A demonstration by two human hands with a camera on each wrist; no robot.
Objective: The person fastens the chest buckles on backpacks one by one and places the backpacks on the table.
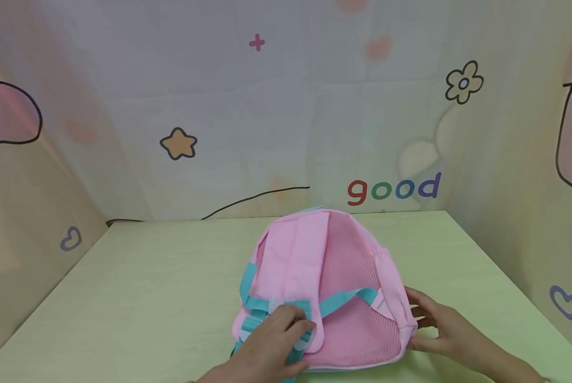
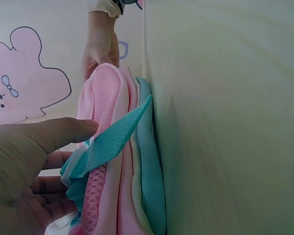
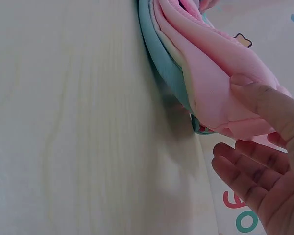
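Note:
A pink backpack [image 1: 353,255] lies with its mesh back panel facing up. Both of its padded shoulder straps [image 1: 293,250] lie together along the left part, with teal webbing [image 2: 118,134] and pale buckles near their lower ends. My left hand [image 1: 276,340] has its fingers curled at these buckles and grips the webbing between thumb and fingers. At the bag's right side, my right hand [image 1: 444,330] touches the pink side panel [image 3: 218,90] with its thumb. Its other fingers are spread loosely by the bag's edge, as the right wrist view shows. A teal layer forms the bag's underside.
The backpack rests on a pale wood-grain tabletop [image 1: 147,287]. Printed cloth walls [image 1: 209,106] enclose the table at the back and on both sides, with a star, a flower, hearts and the word "good" on them.

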